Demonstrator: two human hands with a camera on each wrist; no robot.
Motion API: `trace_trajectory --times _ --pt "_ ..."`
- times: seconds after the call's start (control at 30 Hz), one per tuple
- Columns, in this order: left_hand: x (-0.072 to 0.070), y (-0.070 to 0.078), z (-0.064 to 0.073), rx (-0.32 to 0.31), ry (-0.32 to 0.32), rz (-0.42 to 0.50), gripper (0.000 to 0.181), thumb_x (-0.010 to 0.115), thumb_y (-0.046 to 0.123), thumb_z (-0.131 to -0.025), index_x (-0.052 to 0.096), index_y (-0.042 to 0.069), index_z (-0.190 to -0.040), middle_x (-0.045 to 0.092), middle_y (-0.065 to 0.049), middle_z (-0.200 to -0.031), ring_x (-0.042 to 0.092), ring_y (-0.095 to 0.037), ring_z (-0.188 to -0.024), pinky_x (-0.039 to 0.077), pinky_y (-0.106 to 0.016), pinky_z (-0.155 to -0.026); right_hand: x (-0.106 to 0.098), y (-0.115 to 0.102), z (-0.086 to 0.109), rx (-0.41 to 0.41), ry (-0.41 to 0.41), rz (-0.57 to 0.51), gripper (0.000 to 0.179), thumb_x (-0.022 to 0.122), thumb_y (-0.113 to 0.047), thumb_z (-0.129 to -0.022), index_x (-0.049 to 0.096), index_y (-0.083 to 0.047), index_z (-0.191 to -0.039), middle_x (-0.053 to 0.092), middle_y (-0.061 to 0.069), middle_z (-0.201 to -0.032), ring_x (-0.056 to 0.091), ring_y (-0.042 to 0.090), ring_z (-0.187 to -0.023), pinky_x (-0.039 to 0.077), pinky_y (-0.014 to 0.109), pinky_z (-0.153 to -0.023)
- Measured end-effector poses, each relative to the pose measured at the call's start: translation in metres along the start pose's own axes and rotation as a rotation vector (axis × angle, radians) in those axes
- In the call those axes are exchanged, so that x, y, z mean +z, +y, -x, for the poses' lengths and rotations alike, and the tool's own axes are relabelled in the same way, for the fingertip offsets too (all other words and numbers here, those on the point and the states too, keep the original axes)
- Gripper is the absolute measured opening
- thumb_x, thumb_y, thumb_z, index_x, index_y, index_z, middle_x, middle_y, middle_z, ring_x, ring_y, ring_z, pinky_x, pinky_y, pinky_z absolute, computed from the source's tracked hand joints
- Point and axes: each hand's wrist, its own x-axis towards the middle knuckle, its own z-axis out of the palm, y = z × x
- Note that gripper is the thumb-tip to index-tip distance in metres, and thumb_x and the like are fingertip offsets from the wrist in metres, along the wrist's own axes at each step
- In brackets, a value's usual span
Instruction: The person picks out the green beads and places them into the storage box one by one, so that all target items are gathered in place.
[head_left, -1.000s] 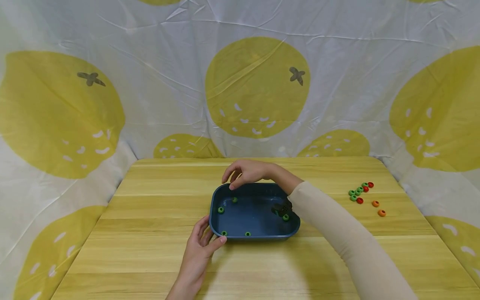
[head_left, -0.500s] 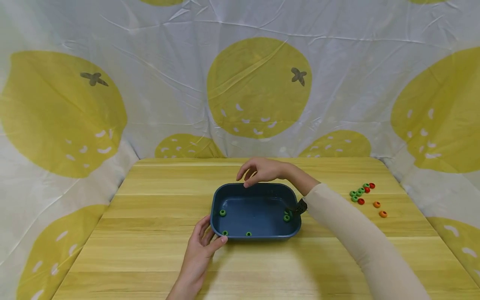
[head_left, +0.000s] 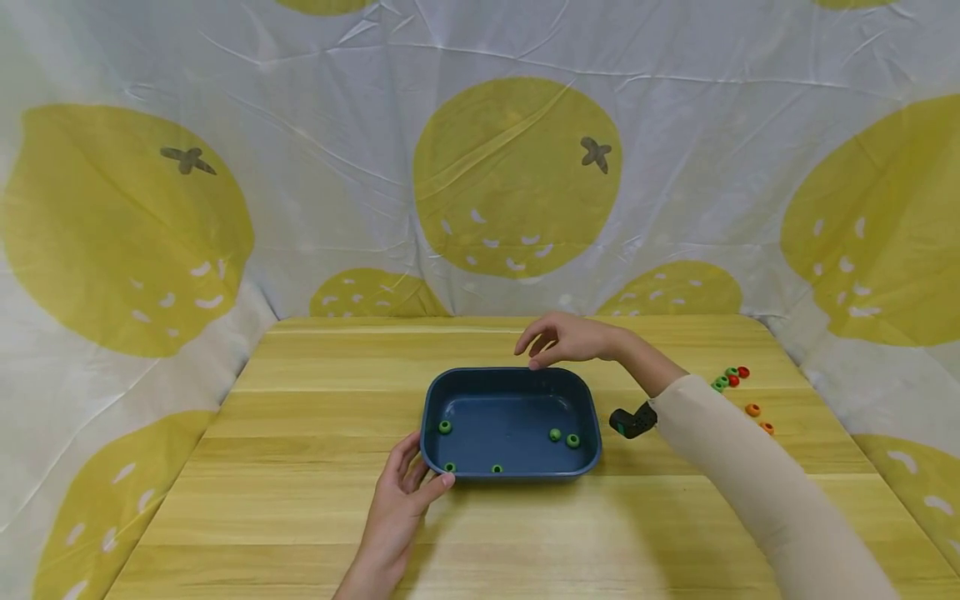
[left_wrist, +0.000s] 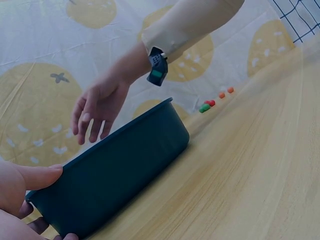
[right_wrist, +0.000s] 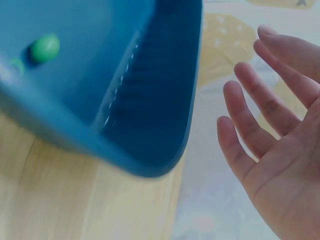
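Note:
My left hand (head_left: 396, 497) grips the near left corner of a dark blue rectangular tub (head_left: 510, 476), thumb on the rim and fingers against the outer side. Several small green beads with holes lie on the tub's floor; one green bead (head_left: 445, 427) is by the left wall, and another green bead (head_left: 573, 441) is near the right end. Close above the tub's far rim hovers my right hand (head_left: 576, 339), fingers loosely bent. The right wrist view shows that hand's palm (right_wrist: 285, 175) bare, with its fingers spread beside the tub's corner.
On the table's right lie loose beads: red (head_left: 743, 372), green (head_left: 721, 382) and orange (head_left: 753, 410), some of them hidden behind the right sleeve (head_left: 742, 475). A lemon-print cloth (head_left: 360, 192) hangs behind the wooden table (head_left: 285, 500).
My right hand has moved rightward along the tub's far rim. A green bead from the far left corner is gone from there, and two now show near the right end. My left hand stays put.

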Motion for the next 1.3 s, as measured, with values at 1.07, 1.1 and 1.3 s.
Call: trace_trajectory --times 1.07,1.1,1.3 --pt "0.000 0.000 0.001 0.003 0.006 -0.005 0.081 0.078 -0.003 -0.088 0.035 0.005 -0.157 0.033 -0.013 -0.162 0.037 -0.034 -0.146 0.050 -0.030 -0.099 -0.035 0.065 0.110 0.184 0.251 -0.026 0.037 0.072 -0.021 -0.100 0.066 -0.003 -0.132 0.055 0.019 -0.143 0.061 0.035 -0.121 0.049 0.054 -0.103" --pt "0.000 0.000 0.001 0.002 0.005 -0.005 0.081 0.078 -0.003 -0.088 0.035 0.005 -0.157 0.033 -0.013 -0.162 0.037 -0.034 -0.146 0.050 -0.030 -0.099 -0.036 0.067 0.113 0.191 0.260 -0.022 0.037 0.072 -0.020 -0.100 0.066 -0.002 -0.132 0.056 0.019 -0.142 0.062 0.034 -0.119 0.049 0.054 -0.102" --pt "0.000 0.000 0.001 0.000 0.004 -0.002 0.081 0.077 -0.004 -0.088 0.035 0.005 -0.157 0.033 -0.014 -0.161 0.037 -0.034 -0.145 0.050 -0.030 -0.099 -0.040 0.080 0.132 0.210 0.298 0.009 0.039 0.069 -0.021 -0.102 0.064 0.001 -0.134 0.056 0.021 -0.142 0.063 0.033 -0.117 0.047 0.055 -0.102"
